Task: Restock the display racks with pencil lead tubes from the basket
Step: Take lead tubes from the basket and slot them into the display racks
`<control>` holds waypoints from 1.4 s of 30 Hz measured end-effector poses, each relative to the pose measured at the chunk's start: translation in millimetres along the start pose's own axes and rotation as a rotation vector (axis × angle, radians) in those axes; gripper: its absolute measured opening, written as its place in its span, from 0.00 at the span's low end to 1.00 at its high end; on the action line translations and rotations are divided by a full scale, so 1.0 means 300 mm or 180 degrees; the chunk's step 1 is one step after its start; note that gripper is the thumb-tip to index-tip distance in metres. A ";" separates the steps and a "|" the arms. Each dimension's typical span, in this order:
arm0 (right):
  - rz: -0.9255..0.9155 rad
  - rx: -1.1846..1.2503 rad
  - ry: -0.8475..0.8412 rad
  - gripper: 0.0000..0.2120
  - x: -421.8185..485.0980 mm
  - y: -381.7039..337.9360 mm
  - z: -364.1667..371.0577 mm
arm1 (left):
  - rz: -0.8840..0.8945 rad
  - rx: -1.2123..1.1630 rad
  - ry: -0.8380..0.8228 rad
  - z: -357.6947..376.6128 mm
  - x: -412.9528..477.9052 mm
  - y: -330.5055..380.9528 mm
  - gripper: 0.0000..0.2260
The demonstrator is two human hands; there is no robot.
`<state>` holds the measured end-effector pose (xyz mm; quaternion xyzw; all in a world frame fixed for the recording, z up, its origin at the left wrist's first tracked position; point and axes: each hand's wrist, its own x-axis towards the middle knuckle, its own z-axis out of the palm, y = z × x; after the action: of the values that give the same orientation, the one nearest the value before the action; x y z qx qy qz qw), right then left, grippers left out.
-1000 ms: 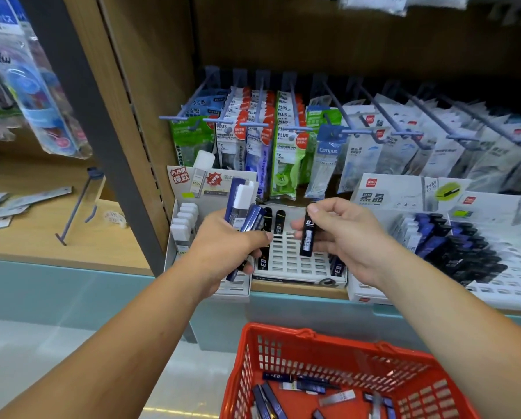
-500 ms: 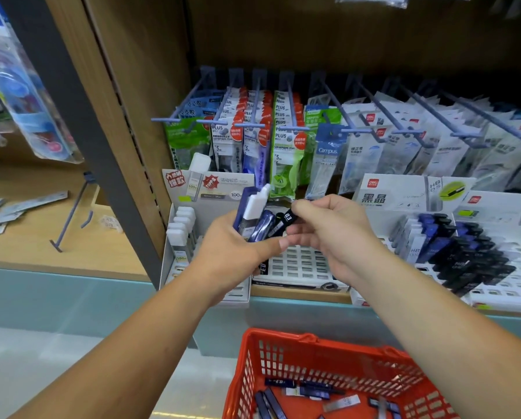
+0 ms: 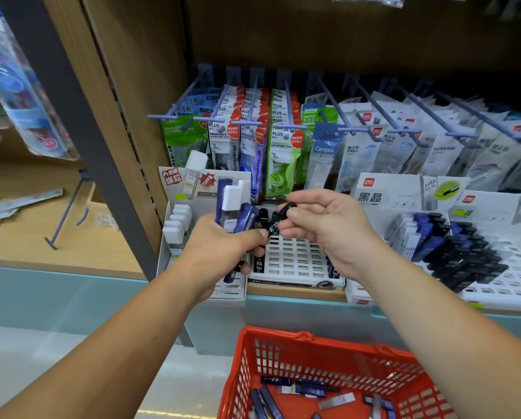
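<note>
My left hand grips a bundle of pencil lead tubes, blue, black and one white-capped, held upright in front of the shelf. My right hand pinches a black lead tube at its top end, right beside the bundle. Below both hands lies the white slotted display rack, mostly unfilled, with a black tube at its left edge. The red basket at the bottom holds several loose tubes.
A left rack holds white-capped tubes. The right rack is filled with blue and black tubes. Hooks above carry packets of correction tape. A grey shelf post stands left, with a wooden shelf beyond it.
My right hand carried the black tube up from above the white rack to the bundle in my left hand. The left hand rose slightly with its tubes.
</note>
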<state>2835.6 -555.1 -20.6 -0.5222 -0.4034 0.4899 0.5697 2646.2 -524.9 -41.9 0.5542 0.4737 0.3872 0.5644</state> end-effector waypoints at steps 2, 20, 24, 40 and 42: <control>-0.0117 -0.0251 0.0057 0.09 0.005 -0.008 -0.006 | -0.0036 -0.0092 0.0039 0.003 0.007 -0.008 0.06; -0.0952 -0.2479 0.0209 0.14 0.125 0.128 0.009 | -0.0463 -0.0250 0.0047 -0.020 0.043 -0.073 0.08; -0.1095 -0.2523 0.0362 0.11 0.138 0.141 0.009 | -0.0516 -0.0491 0.0000 -0.018 0.040 -0.066 0.08; -0.1204 -0.3881 0.0090 0.17 0.119 0.141 -0.007 | -0.0603 -0.0782 -0.0323 -0.029 0.013 -0.037 0.11; -0.1139 -0.3870 -0.0201 0.19 0.107 0.131 -0.011 | -0.0630 -0.0808 -0.0290 -0.024 0.011 -0.036 0.11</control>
<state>2839.8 -525.3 -61.5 -0.6623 -0.7072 0.0857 0.2323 2639.0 -520.8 -52.6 0.4461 0.4472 0.3609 0.6861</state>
